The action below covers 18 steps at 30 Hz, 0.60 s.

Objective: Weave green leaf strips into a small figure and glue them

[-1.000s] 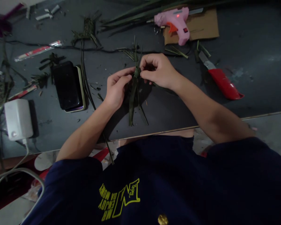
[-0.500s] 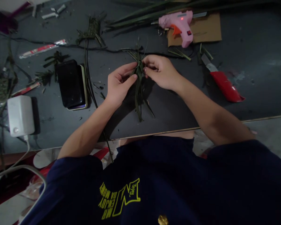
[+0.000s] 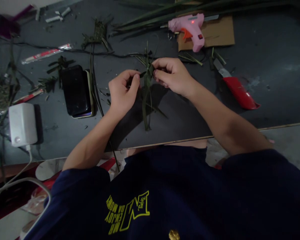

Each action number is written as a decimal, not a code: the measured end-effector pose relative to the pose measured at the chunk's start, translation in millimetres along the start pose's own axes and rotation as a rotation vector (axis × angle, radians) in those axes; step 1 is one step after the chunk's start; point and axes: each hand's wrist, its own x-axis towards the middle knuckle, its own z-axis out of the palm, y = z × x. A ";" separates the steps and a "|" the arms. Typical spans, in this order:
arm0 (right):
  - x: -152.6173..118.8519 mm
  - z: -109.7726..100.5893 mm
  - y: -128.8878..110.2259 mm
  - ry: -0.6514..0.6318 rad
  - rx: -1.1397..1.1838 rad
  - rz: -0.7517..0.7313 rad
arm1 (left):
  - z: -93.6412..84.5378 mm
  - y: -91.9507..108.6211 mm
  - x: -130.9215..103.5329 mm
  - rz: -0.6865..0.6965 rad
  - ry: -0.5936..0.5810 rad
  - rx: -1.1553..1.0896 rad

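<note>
A bundle of knotted green leaf strips (image 3: 147, 85) hangs between my hands, over the dark table, with thin ends sticking up and longer strips trailing down. My left hand (image 3: 125, 89) pinches a short strip at the bundle's left side, thumb against index finger. On the right, my right hand (image 3: 173, 75) grips the bundle near its knot with thumb and curled fingers. Part of the knot is hidden behind the fingertips.
A pink glue gun (image 3: 193, 31) lies on cardboard (image 3: 220, 33), with a red-handled knife (image 3: 240, 91) at the right. Left are a black phone (image 3: 76, 90), a white adapter (image 3: 22, 124), wrapped red sticks (image 3: 46, 54) and leaf pieces (image 3: 97, 35). A black cable (image 3: 85, 51) crosses the table (image 3: 180, 116).
My left hand has moved left, away from the knot, with a short strip between its fingertips. The trailing strips have shifted slightly. My right hand stays nearly in place.
</note>
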 end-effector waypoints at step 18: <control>-4.3 -0.3 -17.7 0.144 -0.096 0.185 | -9.0 -16.5 8.5 -0.014 -0.117 0.244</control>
